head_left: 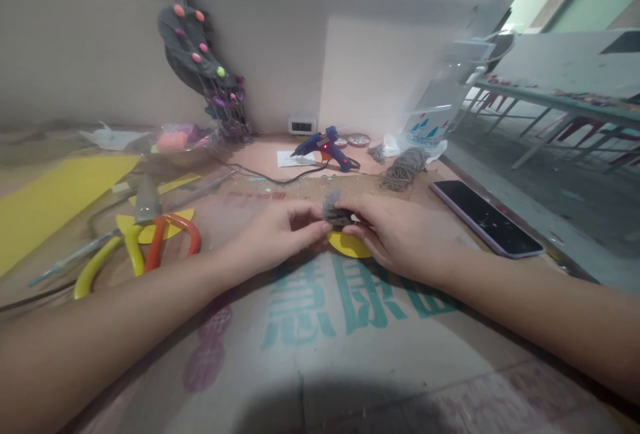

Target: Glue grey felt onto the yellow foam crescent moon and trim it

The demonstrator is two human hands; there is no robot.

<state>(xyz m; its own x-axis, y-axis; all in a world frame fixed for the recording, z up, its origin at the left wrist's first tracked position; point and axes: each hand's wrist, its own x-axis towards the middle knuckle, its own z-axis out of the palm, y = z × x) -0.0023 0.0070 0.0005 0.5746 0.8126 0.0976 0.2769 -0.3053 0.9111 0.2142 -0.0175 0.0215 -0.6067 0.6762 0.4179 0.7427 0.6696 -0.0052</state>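
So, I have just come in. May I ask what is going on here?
A person has both hands close together. The right hand pinches a small gray piece at the far edge of a rounded yellow piece; the left hand has its fingertips right beside it. Whether the pieces are joined is unclear. A blue glue gun sits beyond.

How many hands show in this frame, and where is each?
2. The left hand is at the left side of the small gray piece; the right hand grips it from the right, above a yellow piece. No other hand shows.
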